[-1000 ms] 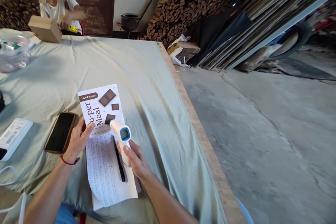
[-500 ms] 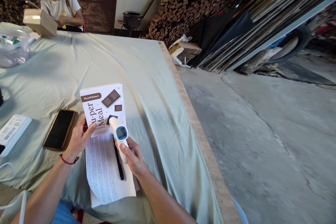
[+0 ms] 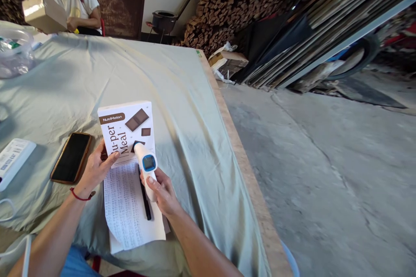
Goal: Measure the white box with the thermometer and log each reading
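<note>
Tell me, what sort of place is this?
Probably a storeroom or garage doubling as a workspace, judging by the stacked firewood, the bare concrete floor and the cloth-covered table.

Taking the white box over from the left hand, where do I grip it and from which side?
Probably pinch the white box at its upper right corner, coming from above: it looks slim, and that corner's front and narrow top side show uncovered. The left hand holds the lower left, while the thermometer in the right hand hides part of the lower right.
</note>
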The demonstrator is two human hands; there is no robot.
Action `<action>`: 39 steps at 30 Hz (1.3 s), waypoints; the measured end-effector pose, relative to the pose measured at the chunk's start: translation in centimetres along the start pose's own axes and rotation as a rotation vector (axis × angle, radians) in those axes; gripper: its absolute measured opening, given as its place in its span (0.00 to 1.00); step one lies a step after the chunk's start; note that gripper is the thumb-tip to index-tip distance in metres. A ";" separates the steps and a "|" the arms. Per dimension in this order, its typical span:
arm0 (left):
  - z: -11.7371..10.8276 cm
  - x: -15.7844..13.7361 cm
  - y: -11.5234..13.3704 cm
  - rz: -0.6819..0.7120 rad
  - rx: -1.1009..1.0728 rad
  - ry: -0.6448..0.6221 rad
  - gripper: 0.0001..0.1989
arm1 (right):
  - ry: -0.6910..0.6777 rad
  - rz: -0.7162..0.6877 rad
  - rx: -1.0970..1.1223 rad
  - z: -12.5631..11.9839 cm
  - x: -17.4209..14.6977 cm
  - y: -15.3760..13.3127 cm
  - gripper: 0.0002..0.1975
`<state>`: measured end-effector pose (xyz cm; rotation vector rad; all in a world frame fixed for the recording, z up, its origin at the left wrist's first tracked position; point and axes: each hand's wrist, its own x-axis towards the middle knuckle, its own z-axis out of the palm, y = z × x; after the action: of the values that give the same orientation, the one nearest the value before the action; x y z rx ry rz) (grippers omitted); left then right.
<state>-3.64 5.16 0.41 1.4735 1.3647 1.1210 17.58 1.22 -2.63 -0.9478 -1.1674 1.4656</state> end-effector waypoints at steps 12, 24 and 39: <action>0.5 0.5 -2.0 0.138 -0.029 0.236 0.30 | -0.001 0.001 0.073 -0.5 -0.3 -0.1 0.28; -0.8 1.8 -4.8 0.205 0.178 0.332 0.33 | 0.388 -0.156 -0.658 -3.6 0.4 1.6 0.26; 1.2 -4.0 -1.4 0.399 0.547 -0.093 0.07 | 0.111 -0.713 -1.196 -4.0 -0.2 2.6 0.18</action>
<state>-2.91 1.28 -1.54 2.2409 1.4148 0.9318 20.83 1.74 -6.12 -1.1353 -2.0489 0.0379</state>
